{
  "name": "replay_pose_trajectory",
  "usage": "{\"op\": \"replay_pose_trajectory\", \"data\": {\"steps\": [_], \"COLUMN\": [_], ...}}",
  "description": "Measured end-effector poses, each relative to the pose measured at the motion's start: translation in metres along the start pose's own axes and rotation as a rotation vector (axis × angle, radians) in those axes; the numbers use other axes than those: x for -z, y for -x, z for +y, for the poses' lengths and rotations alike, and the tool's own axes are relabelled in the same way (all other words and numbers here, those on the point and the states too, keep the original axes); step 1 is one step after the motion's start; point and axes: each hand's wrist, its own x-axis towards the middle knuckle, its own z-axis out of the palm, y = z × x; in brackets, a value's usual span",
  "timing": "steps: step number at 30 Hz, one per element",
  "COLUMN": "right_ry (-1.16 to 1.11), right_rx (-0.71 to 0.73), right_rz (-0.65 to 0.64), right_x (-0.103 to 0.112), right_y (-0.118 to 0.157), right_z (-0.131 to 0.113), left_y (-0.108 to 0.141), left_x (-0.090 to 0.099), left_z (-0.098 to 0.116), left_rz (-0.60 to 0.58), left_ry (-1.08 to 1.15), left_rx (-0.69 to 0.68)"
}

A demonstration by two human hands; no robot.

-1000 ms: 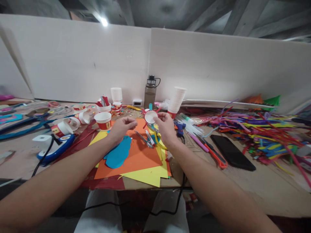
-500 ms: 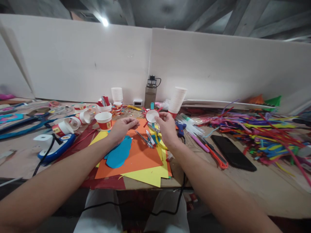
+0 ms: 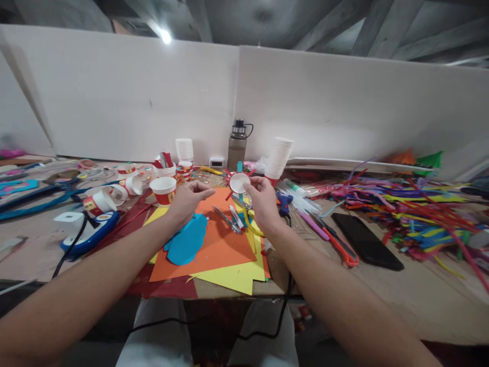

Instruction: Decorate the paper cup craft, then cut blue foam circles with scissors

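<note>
My right hand (image 3: 263, 201) pinches the edge of a cut paper cup (image 3: 240, 183), its round white base towards me inside a red rim. Red strips stick out around it, and teal strips show above and below. To the left, apart from the cup, my left hand (image 3: 189, 199) has thumb and fingers pressed together; anything between them is too small to make out. Beneath the hands lie orange paper (image 3: 214, 255), a blue paper cutout (image 3: 187, 242), scissors (image 3: 228, 220) and a white marker (image 3: 237, 217).
A red-and-white paper cup (image 3: 163, 191) stands by my left hand. Behind are a water bottle (image 3: 237, 145) and a cup stack (image 3: 280, 158). On the right lie a blue glue gun (image 3: 284, 202), an orange cutter (image 3: 344, 250), a phone (image 3: 367, 240) and colourful pipe cleaners (image 3: 416, 204).
My left hand has shifted slightly left and up, away from the cut paper cup. My right hand and the cup have hardly moved.
</note>
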Motion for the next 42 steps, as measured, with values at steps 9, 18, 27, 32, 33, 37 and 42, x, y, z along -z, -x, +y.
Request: {"op": "replay_pose_trajectory", "data": {"steps": [9, 18, 27, 32, 33, 37, 42], "right_ry": [-0.02, -0.041, -0.033, -0.035, -0.041, -0.048, -0.031], "right_rx": [-0.012, -0.021, -0.013, -0.022, -0.025, -0.028, -0.024], "right_rz": [-0.002, -0.005, -0.012, -0.01, -0.011, -0.013, -0.01], "right_x": [-0.001, -0.002, -0.001, -0.001, -0.001, -0.002, -0.002], "right_y": [0.0, 0.001, 0.001, 0.002, 0.002, 0.003, 0.002], "right_z": [-0.001, -0.002, -0.002, -0.003, -0.003, -0.004, -0.004], "left_y": [-0.003, -0.004, -0.005, -0.005, -0.004, -0.004, -0.005], "left_x": [0.001, 0.001, 0.001, 0.0, -0.001, -0.001, -0.002], "left_z": [-0.005, -0.008, -0.01, -0.009, -0.009, -0.007, -0.006], "left_rz": [-0.068, -0.054, -0.04, -0.029, -0.033, -0.038, -0.031], "left_ry": [0.096, 0.12, 0.099, 0.122, 0.131, 0.149, 0.142], "left_rx": [0.073, 0.078, 0.056, 0.017, 0.017, 0.037, 0.037]}}
